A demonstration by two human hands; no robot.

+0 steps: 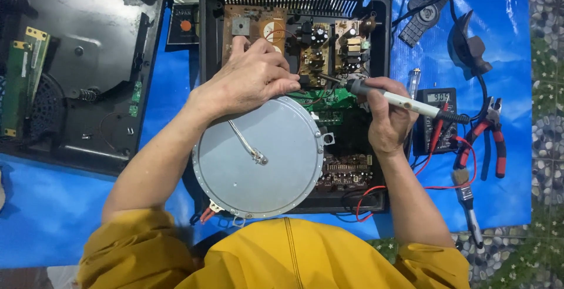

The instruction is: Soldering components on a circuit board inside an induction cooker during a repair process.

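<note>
My right hand (386, 118) pinches the light, stiff soldering iron (399, 102) by its pale handle, tip at the fragile circuit board (320, 51); left hand (249, 77) curls closed, fingertips steadying beside the tip.

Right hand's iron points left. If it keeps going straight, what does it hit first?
Probably the left hand: the soldering iron in the right hand has its tip almost at those fingertips, over the circuit board. Depth is unclear.
</note>
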